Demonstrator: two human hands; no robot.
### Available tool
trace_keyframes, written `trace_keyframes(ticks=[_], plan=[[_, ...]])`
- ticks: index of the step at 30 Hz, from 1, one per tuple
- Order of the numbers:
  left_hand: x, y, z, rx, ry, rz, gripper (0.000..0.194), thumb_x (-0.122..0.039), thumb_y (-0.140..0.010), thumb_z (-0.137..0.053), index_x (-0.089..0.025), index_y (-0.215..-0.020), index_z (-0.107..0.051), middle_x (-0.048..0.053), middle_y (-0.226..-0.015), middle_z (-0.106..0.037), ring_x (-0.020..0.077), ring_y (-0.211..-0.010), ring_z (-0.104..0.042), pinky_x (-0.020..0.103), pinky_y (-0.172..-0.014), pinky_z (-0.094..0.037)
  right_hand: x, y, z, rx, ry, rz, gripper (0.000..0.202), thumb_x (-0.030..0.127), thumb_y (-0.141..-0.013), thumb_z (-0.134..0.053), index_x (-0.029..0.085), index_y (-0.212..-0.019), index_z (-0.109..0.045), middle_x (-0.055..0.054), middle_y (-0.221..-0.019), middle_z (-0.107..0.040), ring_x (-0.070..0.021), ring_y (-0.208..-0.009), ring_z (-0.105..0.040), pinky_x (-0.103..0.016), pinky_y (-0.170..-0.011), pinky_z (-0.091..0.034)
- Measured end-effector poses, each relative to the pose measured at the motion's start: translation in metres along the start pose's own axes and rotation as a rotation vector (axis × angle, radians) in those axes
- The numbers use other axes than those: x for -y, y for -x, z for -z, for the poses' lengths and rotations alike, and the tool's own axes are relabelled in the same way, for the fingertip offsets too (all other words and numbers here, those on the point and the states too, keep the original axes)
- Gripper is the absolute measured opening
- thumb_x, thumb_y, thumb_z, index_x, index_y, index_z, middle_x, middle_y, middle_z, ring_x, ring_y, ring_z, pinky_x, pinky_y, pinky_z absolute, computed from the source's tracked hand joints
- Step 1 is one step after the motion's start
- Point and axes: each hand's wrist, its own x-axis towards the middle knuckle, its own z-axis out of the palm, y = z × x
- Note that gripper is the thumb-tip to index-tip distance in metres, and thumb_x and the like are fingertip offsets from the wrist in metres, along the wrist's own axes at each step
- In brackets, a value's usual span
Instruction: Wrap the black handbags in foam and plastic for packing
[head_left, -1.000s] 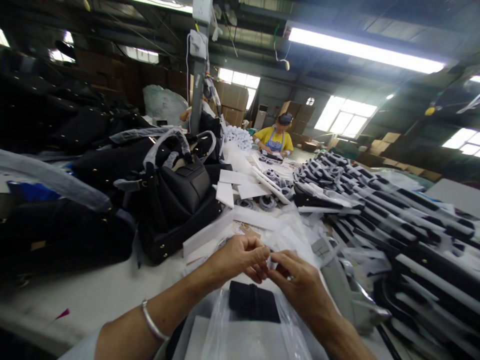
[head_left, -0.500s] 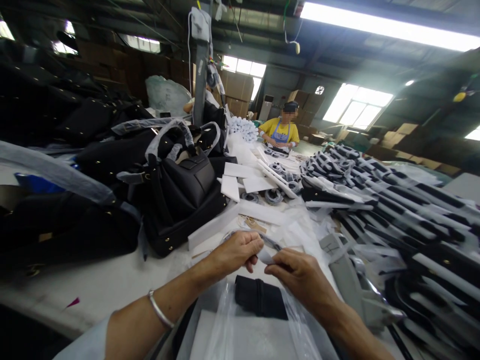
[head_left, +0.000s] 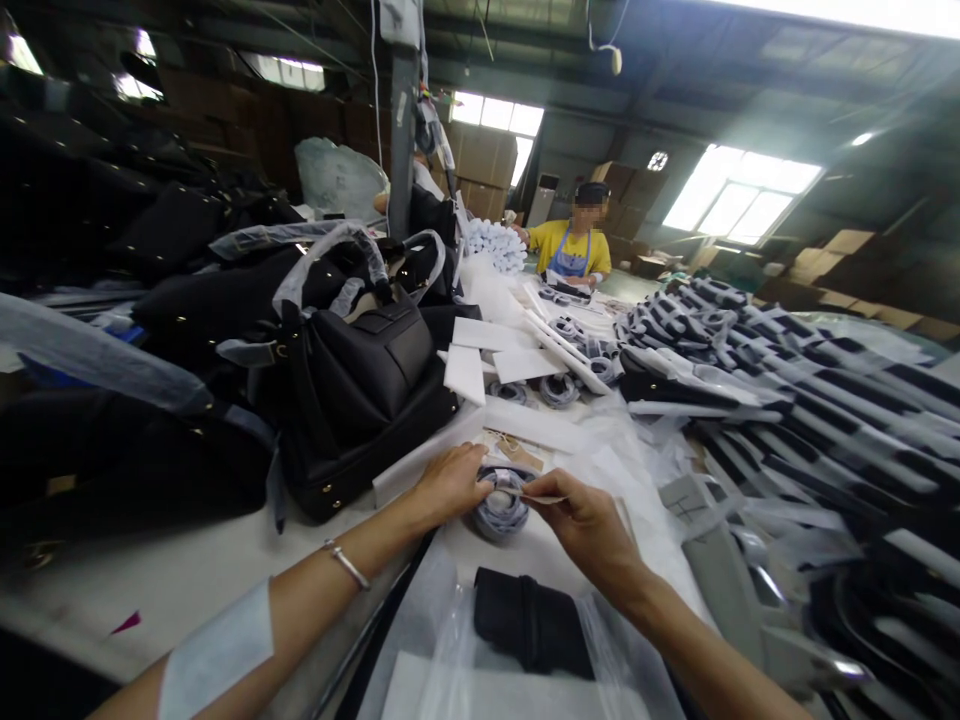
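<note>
Lying on the white bench point(head_left: 225, 565): one film-wrapped coil point(head_left: 496, 522), between the hands. Left hand point(head_left: 450, 485): fingers partly curled, thumb touching the coil's near-left edge; firmness of hold, cannot tell. Right hand point(head_left: 589, 510): thumb and fingers pinched on a thin pale strip point(head_left: 546, 498). Change: half a second ago both hands met above the bench, hiding most of the coil; work now appears centred on it. Nearer: black folded piece point(head_left: 499, 610), under clear film. Left: black handbag point(head_left: 367, 370).
</note>
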Motion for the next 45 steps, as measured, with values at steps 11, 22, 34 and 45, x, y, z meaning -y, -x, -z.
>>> trace_keyframes(ticks=[11,22,34,45], plan=[[-0.016,-0.021,-0.008,0.001,-0.131,-0.002,0.021,-0.027,-0.077,-0.06,-0.016,-0.093,-0.07,0.016,-0.099,-0.071,0.0322,-0.094,-0.067,0.037,-0.078,-0.05,-0.003,0.003,-0.011,0.124,0.093,0.012,0.014,0.009,-0.079,-0.054,0.022,-0.076,-0.061,0.003,-0.068,-0.067,-0.0137,-0.062,-0.062,-0.023,-0.06,-0.044],[-0.028,-0.005,0.012,-0.104,-0.112,-0.024,0.022,-0.021,-0.081,-0.057,-0.02,-0.101,-0.068,0.009,-0.103,-0.069,0.0264,-0.093,-0.067,0.033,-0.081,-0.05,0.011,0.004,-0.016,-0.018,0.543,0.412,0.022,0.003,-0.081,-0.05,0.022,-0.076,-0.06,-0.003,-0.072,-0.063,-0.02,-0.071,-0.056,-0.032,-0.067,-0.04],[-0.029,0.005,0.015,-0.144,0.151,-0.062,0.035,-0.016,-0.08,-0.055,-0.019,-0.113,-0.066,0.011,-0.111,-0.065,0.0281,-0.102,-0.062,0.038,-0.093,-0.045,-0.018,-0.032,-0.033,-0.055,0.457,0.507,0.018,0.004,-0.085,-0.049,0.02,-0.092,-0.056,-0.011,-0.099,-0.069,-0.0234,-0.094,-0.064,-0.041,-0.088,-0.054],[0.005,-0.023,0.017,0.214,0.886,0.191,0.065,-0.072,-0.084,-0.038,-0.012,-0.078,-0.064,0.008,-0.065,-0.064,0.0184,-0.054,-0.057,0.03,-0.051,-0.047,-0.011,-0.037,-0.014,-0.066,0.467,0.71,0.038,0.011,-0.095,-0.045,0.013,-0.132,-0.049,-0.015,-0.11,-0.069,-0.0252,-0.103,-0.065,-0.042,-0.091,-0.055]])
